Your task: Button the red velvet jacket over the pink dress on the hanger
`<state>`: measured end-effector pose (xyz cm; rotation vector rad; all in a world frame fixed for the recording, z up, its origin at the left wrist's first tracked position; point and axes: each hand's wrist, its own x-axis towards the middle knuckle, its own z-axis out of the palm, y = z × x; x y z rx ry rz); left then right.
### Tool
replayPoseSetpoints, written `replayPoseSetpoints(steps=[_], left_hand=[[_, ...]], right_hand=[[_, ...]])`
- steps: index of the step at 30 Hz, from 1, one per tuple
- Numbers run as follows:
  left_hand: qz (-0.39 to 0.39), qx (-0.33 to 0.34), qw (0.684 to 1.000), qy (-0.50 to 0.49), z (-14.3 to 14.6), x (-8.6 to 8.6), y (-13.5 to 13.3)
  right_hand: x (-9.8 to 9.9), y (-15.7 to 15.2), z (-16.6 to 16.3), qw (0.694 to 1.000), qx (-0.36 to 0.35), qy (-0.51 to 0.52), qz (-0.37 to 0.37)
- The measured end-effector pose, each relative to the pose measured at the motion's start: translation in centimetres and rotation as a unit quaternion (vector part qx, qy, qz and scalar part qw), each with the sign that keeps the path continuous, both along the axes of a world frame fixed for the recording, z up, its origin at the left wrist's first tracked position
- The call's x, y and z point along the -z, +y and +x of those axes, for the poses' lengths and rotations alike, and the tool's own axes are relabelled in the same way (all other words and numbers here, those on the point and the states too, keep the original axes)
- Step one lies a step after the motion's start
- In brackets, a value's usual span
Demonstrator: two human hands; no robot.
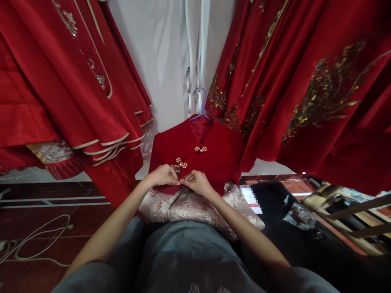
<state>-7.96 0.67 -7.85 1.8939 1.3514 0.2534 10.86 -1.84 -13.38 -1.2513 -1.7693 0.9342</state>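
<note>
While both hands work close together, the red top lies in front of the person, with a purple hanger in its neck and its lower part by the shiny pale cloth near the lap. The left hand is on the red top, just below a beaded flower trim. The right hand is just beside it. The fingers on both hands are curled in, and the tips nearly meet, but I cannot tell if they pinch cloth or some thin thing.

To do this small job well, I think it helps to go slowly and use light fingers. The cloth under the hands should be smooth, so it does not bunch up. It is best not to tug on the beads. The trim could be checked against the other flower clasp higher up, to see that it sits neatly.

Some things are hard to see. The hands hide the red top's bottom front, and the trim's lower end is dark and tiny. I cannot tell if the hanger's hook is caught on the white metalwork. The big red clothes on both sides run out of view.
</note>
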Motion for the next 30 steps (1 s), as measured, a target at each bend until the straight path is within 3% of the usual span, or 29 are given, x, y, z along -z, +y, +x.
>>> replayPoseSetpoints(steps=[11,19,30], left_hand=[[0.037,0.017,0.999,0.034,0.4,0.6,0.1],[0.022,-0.001,1.0,0.002,0.1,1.3,0.4],[0.041,0.013,0.999,0.027,0.7,0.7,0.0]], right_hand=[[-0.3,0.3,0.7,0.999,-0.043,0.031,-0.002],[-0.4,0.0,0.4,0.999,-0.003,-0.031,0.036],[-0.1,0.3,0.9,0.997,-0.068,-0.014,0.024]])
